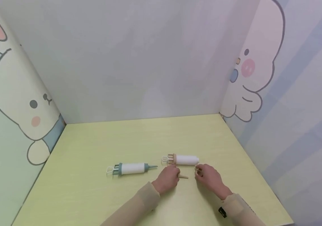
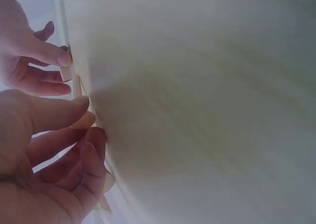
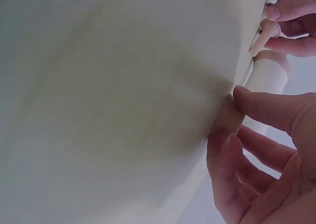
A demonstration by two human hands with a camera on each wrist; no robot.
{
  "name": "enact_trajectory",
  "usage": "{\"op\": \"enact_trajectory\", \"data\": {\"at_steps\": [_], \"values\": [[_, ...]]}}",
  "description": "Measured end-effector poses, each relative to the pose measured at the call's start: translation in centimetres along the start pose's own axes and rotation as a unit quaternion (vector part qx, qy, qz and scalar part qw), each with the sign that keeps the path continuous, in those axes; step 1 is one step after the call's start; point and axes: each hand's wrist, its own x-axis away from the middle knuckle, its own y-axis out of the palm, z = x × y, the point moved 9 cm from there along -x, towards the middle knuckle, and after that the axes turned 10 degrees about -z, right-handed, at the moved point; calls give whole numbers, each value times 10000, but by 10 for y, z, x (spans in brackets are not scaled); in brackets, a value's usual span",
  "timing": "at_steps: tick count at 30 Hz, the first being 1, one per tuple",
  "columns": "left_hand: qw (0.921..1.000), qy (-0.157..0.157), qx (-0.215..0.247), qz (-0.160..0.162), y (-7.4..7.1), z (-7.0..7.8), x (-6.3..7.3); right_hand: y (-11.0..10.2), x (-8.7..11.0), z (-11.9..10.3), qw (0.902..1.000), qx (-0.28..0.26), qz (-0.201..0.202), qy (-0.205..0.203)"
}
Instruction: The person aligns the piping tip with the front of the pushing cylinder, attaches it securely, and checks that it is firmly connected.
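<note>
My left hand (image 1: pixel 167 179) pinches a tan tapered nozzle (image 1: pixel 183 177) by its wide end, its thin tip pointing right. In the left wrist view, the thumb and fingers close on that wide end (image 2: pixel 85 120). To the right, my right hand (image 1: pixel 210 179) holds a short tan ring-shaped collar (image 3: pixel 229 116) between thumb and fingers, low over the table. Just beyond both hands lies a white syringe-like tube (image 1: pixel 187 160) with a tan flange and a pale loop-handled plunger at its left. Its right end shows a bare white tip.
A second white syringe-like tube (image 1: pixel 132 168) with green end fittings lies left of the hands, its long green nozzle pointing right. The pale yellow table (image 1: pixel 93 141) meets walls with cartoon animals on the left and right. A small black object (image 1: pixel 222 212) is by the right sleeve.
</note>
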Motion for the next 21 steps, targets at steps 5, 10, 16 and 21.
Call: {"op": "enact_trajectory", "data": {"at_steps": [5, 10, 16, 21], "values": [[9998, 12, 185, -17, -1, -1, 1, 0, 1, -4, 9998, 39, 54, -189], [9992, 2, 406, -11, -1, -4, 2, -2, 1, -5, 9996, -74, -7, -264], [9960, 7, 798, 397, -20, -12, 6, -17, 2, -11, 9980, -555, 43, -314], [9915, -72, 1122, 653, -40, -17, 15, -27, 4, -16, 9890, -1440, -29, -345]]}}
